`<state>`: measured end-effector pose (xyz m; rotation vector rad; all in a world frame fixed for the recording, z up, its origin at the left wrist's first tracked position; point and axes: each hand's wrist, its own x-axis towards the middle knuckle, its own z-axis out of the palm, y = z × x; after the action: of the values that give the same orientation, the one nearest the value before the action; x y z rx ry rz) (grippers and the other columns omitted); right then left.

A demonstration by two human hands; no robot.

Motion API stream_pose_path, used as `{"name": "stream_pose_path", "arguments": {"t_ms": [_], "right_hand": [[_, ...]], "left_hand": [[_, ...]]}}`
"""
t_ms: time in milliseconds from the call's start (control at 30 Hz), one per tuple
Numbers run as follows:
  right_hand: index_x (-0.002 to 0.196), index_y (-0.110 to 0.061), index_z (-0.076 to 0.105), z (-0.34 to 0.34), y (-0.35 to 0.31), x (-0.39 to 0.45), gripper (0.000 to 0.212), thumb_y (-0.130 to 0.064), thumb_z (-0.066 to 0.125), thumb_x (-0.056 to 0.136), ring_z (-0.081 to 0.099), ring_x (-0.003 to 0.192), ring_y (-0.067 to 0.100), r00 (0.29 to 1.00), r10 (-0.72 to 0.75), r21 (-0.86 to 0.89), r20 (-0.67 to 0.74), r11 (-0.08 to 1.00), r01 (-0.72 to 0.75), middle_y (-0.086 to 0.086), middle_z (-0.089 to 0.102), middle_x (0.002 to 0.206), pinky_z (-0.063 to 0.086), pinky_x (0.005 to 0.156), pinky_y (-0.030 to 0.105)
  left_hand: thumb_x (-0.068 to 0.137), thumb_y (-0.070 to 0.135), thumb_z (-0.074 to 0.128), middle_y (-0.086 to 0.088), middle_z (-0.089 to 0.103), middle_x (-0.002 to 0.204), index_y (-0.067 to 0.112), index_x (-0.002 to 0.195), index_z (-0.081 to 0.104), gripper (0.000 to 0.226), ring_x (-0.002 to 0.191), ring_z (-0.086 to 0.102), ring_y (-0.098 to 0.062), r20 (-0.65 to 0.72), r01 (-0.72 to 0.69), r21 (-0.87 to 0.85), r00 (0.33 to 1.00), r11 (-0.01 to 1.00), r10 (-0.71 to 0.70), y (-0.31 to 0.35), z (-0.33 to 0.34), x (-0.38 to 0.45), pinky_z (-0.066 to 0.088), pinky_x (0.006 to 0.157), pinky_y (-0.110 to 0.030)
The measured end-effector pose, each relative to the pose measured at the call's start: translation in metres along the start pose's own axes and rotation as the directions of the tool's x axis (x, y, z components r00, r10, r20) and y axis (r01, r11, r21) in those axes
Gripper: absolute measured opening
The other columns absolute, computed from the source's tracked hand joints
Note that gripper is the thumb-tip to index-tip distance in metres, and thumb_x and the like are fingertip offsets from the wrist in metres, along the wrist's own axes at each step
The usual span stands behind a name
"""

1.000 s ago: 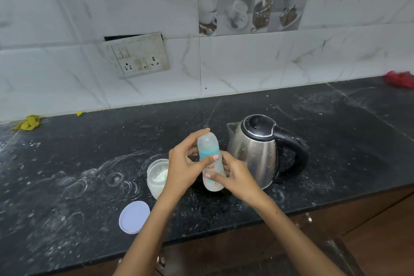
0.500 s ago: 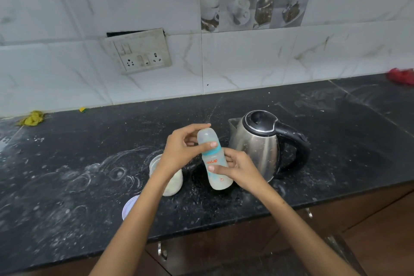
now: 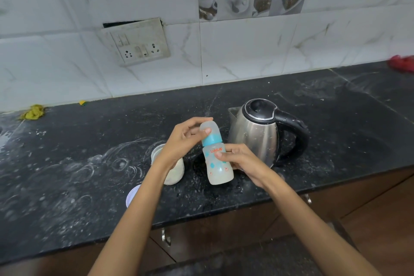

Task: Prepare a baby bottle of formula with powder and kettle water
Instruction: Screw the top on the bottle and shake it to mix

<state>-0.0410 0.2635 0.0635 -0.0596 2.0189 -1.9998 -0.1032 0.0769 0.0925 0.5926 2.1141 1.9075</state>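
A clear baby bottle point(image 3: 218, 167) with a blue collar and translucent cap stands tilted over the black counter point(image 3: 89, 175). My left hand point(image 3: 183, 141) pinches the cap at its top, thumb on the cap's front. My right hand point(image 3: 237, 159) grips the bottle's body from the right. A steel kettle point(image 3: 255, 134) with a black lid and handle stands just right of the bottle. A jar of white powder point(image 3: 173, 173) sits open behind my left wrist, partly hidden.
The jar's pale lid point(image 3: 132, 196) lies flat near the counter's front edge, partly under my left forearm. White powder smears cover the counter's left half. A yellow rag point(image 3: 33, 112) and a red cloth point(image 3: 401, 64) lie at the far ends. A socket plate point(image 3: 136, 42) is on the tiled wall.
The bottle has come slightly nearer and tilted more, with both hands still on it. My view has shifted, so my left forearm now covers more of the jar and lid.
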Motion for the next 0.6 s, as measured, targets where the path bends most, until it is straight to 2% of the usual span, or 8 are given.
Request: {"name": "stream_pose_path", "arguments": {"t_ms": [100,167,233,300,367,533,600], "right_hand": [[0.113,-0.008,0.070,0.001,-0.003,0.003,0.025,-0.012,0.067,0.089,0.071,0.097,0.016,0.998,-0.047,-0.005,-0.034,0.999,0.047,0.006,0.075,0.104,0.055,0.082,0.025],[0.114,-0.004,0.069,0.000,-0.004,0.005,0.027,-0.007,0.068,0.087,0.070,0.100,0.021,0.996,-0.075,-0.016,-0.047,0.997,0.075,0.012,0.073,0.108,0.056,0.088,0.031],[0.114,-0.004,0.069,-0.001,-0.005,0.006,0.028,-0.008,0.068,0.087,0.070,0.101,0.022,0.996,-0.074,-0.020,-0.047,0.997,0.073,0.012,0.073,0.109,0.056,0.088,0.032],[0.114,-0.006,0.070,-0.003,-0.008,0.004,0.027,-0.009,0.067,0.087,0.071,0.097,0.017,0.997,-0.056,-0.027,-0.044,0.998,0.055,0.007,0.074,0.105,0.055,0.078,0.023],[0.113,-0.010,0.070,-0.005,-0.009,0.002,0.025,-0.012,0.067,0.088,0.071,0.096,0.015,0.999,-0.035,-0.025,-0.033,0.999,0.034,0.004,0.075,0.103,0.054,0.077,0.022],[0.117,-0.012,0.067,-0.005,0.000,-0.004,0.031,-0.010,0.069,0.087,0.069,0.106,0.020,1.000,-0.018,-0.028,-0.010,0.999,0.018,0.008,0.073,0.112,0.052,0.095,0.035],[0.126,-0.011,0.057,-0.005,0.002,-0.007,0.045,-0.007,0.072,0.084,0.068,0.108,0.021,0.998,-0.047,-0.056,-0.041,0.997,0.045,0.011,0.070,0.118,0.051,0.099,0.040]], "left_hand": [[0.074,0.015,0.082,0.000,0.070,0.112,0.016,0.120,0.063,0.050,0.094,0.069,-0.011,-0.100,-0.053,0.131,0.993,0.990,0.066,0.002,0.014,-0.001,0.057,0.079,-0.025],[0.071,0.013,0.084,-0.002,0.069,0.113,0.016,0.119,0.063,0.052,0.094,0.069,-0.014,-0.130,-0.062,0.113,0.989,0.992,0.077,0.003,0.017,-0.001,0.058,0.079,-0.029],[0.074,0.008,0.081,-0.006,0.069,0.116,0.014,0.121,0.062,0.051,0.097,0.069,-0.018,-0.099,-0.054,0.032,0.993,0.998,0.057,0.004,0.015,0.000,0.058,0.081,-0.034],[0.077,0.004,0.077,-0.012,0.069,0.116,0.012,0.125,0.060,0.051,0.101,0.069,-0.025,-0.044,-0.032,-0.058,0.999,0.998,0.029,0.002,0.012,0.001,0.057,0.083,-0.036],[0.080,0.001,0.073,-0.015,0.068,0.116,0.011,0.129,0.056,0.052,0.104,0.068,-0.029,0.012,-0.013,-0.121,1.000,0.993,0.014,0.000,0.009,0.000,0.056,0.085,-0.036],[0.088,0.000,0.062,-0.008,0.061,0.132,0.018,0.146,0.037,0.065,0.120,0.060,-0.021,0.147,0.007,-0.097,0.989,0.995,0.007,-0.001,0.010,-0.008,0.053,0.094,-0.032],[0.093,0.008,0.059,-0.001,0.054,0.140,0.023,0.149,0.030,0.065,0.127,0.054,-0.012,0.115,-0.049,-0.006,0.992,0.999,0.050,-0.005,0.017,-0.016,0.048,0.101,-0.030]]}}
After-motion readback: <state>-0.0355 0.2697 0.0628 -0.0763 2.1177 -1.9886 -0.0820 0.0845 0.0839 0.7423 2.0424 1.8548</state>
